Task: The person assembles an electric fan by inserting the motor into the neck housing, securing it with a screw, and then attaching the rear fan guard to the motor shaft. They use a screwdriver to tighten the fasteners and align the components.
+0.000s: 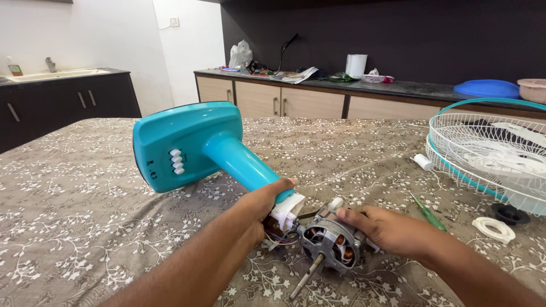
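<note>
A teal table-fan stand (pixel 193 145) lies tipped over, its square base with white push buttons raised toward the left. My left hand (pixel 259 207) grips the lower end of its teal neck, by a white plastic bracket (pixel 287 211). Coloured wires run from there to the bare fan motor (pixel 331 243), a metal body with copper windings and a shaft pointing toward me. My right hand (pixel 384 227) rests on the motor's right side and holds it against the table.
A floral cloth covers the table (pixel 85 216). At the right lie the white wire fan guards with teal rim (pixel 489 153), a green screwdriver (pixel 430 215), a white ring (pixel 493 228) and a black cap (pixel 508 214). Counters with clutter stand behind.
</note>
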